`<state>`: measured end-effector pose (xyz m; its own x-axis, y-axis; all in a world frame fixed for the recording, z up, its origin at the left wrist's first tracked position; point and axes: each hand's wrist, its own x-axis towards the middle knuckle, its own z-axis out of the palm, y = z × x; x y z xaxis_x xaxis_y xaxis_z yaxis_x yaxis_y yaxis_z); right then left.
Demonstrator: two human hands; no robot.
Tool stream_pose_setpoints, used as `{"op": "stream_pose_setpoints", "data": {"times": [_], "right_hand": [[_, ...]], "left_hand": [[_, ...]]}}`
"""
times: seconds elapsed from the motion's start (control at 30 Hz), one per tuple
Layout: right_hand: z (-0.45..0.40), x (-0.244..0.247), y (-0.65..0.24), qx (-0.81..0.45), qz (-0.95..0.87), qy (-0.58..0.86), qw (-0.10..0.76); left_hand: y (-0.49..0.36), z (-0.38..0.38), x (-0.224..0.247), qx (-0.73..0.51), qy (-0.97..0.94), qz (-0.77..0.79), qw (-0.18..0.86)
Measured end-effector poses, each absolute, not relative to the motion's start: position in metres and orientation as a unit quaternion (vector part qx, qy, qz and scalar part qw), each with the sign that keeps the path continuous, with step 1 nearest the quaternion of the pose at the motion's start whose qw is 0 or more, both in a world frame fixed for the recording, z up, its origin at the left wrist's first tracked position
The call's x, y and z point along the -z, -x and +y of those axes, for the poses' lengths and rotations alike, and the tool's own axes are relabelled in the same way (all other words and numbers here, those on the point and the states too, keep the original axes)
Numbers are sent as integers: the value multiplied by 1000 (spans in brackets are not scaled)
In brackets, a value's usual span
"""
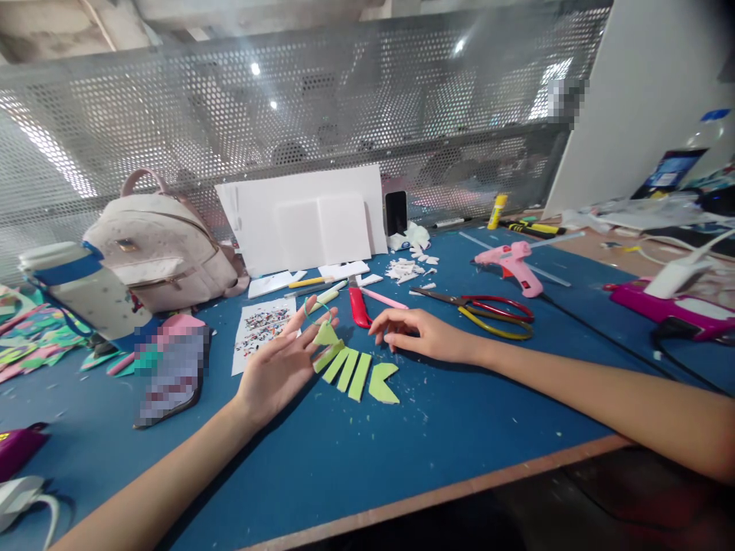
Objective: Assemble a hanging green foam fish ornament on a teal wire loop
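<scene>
My left hand (281, 363) is turned palm up on the table, fingers stretched and apart. At its fingertips are a thin teal loop (306, 314) and a light green triangular piece (326, 334); whether the fingers bear them is unclear. Several light green strips (347, 370) fan out to the right of that palm, with a notched green piece (383, 383) beyond them. Loosely bent, my right hand (422, 334) hovers or rests just above these pieces, its fingers slightly apart and nothing visible in them. Close to its fingertips lies a red utility knife (359, 304).
Red-and-yellow-handled scissors (488, 312) and a pink glue gun (514, 264) lie rightward. Behind are white boards (298, 222), a phone (396, 213) and white scraps (405, 270). A backpack (166, 245), tumbler (86, 291) and speckled sheet (261, 325) stand left. A purple power strip (660, 310) lies far right.
</scene>
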<state>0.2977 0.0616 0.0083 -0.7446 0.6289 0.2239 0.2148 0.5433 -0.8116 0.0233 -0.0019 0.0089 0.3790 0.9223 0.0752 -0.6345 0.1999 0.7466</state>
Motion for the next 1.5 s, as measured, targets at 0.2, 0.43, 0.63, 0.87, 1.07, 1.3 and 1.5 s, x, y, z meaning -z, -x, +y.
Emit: {"op": "stream_pose_setpoints", "data": {"times": [0.2,0.43,0.63,0.87,1.07,1.3,1.5], "right_hand": [[61,-9,-297,-413,-837,251,257],[62,-5,-294,-435,-820,245,278],[68,-10,-270,-502,-775,252,289],[82,-38,-231,-584,-724,240,278],[88,-74,-215,-631,-680,181,326],[82,-110,-218,-662,-654,105,352],[77,-131,-229,-674,-648,77,345]], "left_hand": [[-23,-2,-9,-508,-370,195,753],[-22,0,-8,-492,-385,202,755],[-23,3,-8,-469,-404,221,754],[-24,3,-8,-482,-392,214,753],[-23,6,-6,-514,-326,191,770],[-26,5,-5,-471,-327,162,803],[-24,2,-7,-435,-336,148,822]]}}
